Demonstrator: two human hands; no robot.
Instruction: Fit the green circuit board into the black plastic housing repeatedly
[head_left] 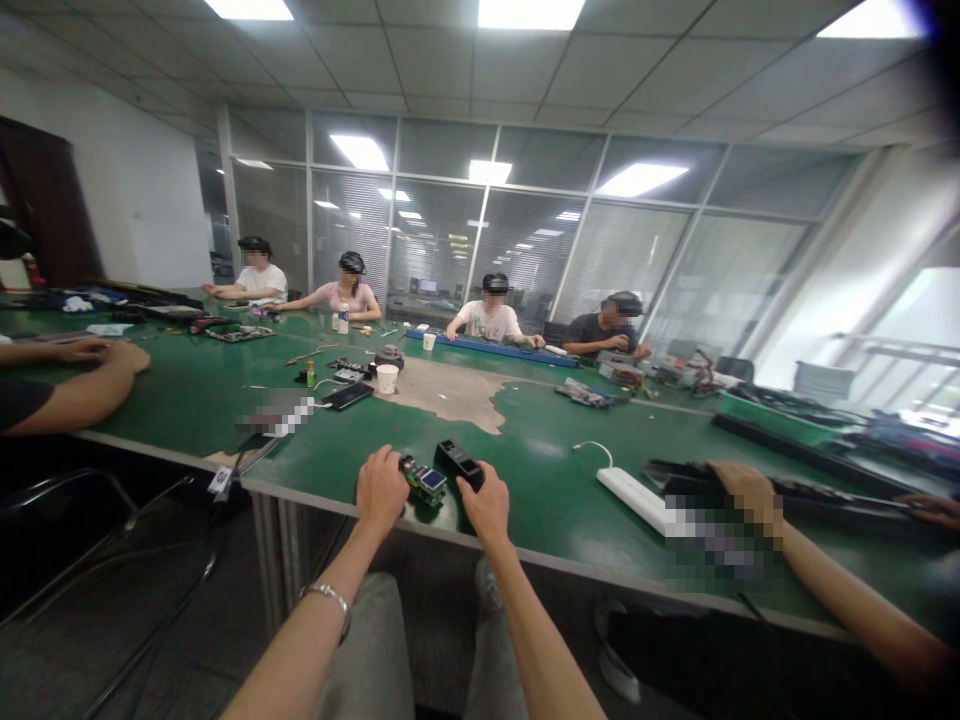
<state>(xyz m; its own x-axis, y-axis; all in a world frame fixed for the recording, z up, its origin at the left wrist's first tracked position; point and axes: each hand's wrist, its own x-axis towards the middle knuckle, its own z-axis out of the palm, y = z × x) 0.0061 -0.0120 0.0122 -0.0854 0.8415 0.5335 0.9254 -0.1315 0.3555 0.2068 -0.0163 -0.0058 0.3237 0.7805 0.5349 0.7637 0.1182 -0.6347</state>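
My left hand (382, 487) is closed on a small green circuit board (424, 480) with a dark bluish square screen on it. A little to the right, my right hand (486, 505) grips a black plastic casing (457, 462) with openings along its upper side. Board and casing are held side by side with a narrow gap, near the front edge of the green table (525, 500). The fingertips under both pieces are hidden.
A paper cup (386, 378) and a black phone (348, 397) lie beyond, left of a bare brown patch (442, 388). A white power strip (637, 500) is to the right, by a neighbour's hand (750, 490). Several people sit around the table.
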